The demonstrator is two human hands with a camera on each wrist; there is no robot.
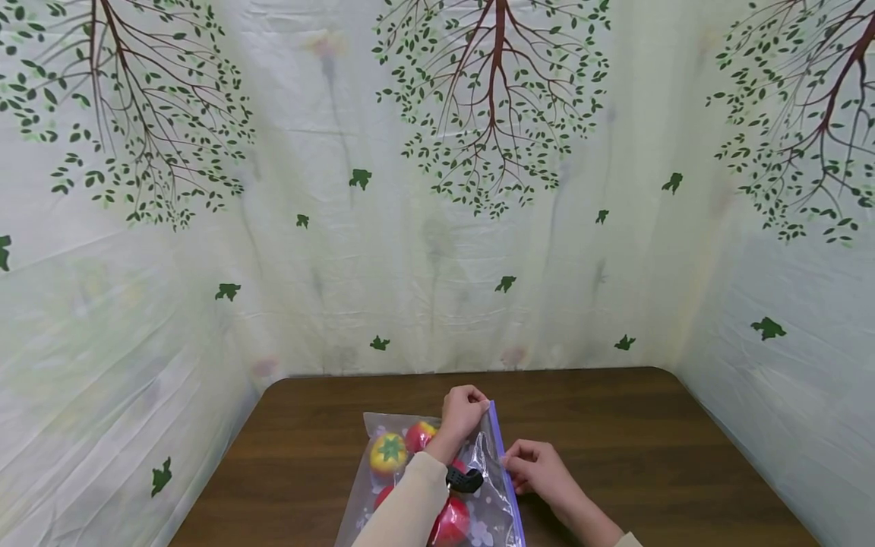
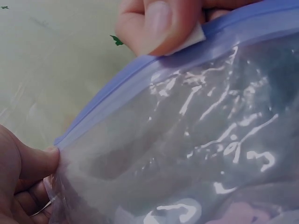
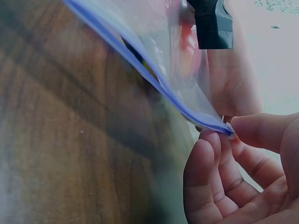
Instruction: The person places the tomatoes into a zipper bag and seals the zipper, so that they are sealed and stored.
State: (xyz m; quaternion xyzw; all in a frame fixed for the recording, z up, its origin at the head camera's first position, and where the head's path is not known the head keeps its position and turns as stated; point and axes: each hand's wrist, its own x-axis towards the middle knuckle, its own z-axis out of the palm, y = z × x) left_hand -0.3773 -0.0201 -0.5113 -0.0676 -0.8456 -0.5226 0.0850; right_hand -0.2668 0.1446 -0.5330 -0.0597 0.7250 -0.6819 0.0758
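Note:
A clear zip bag [image 1: 362,486] with a blue-purple zip strip [image 1: 503,456] lies on the table with several toy-like fruits inside. One fruit is yellow with a green star-shaped top [image 1: 388,448]; others, such as the red fruit [image 1: 451,523], are red. My left hand [image 1: 463,410] pinches the far corner of the bag, at the end of the strip. Partway along the strip, my right hand [image 1: 540,465] pinches a small white slider [image 3: 231,130] between thumb and fingers. In the right wrist view the two blue edges stand apart up the strip from this hand.
A brown wooden table [image 1: 615,425] carries the bag. White curtains [image 1: 437,304] printed with trees and green leaves surround it at the back and sides. A black strap with a small device [image 1: 465,480] sits on the left wrist, over the bag.

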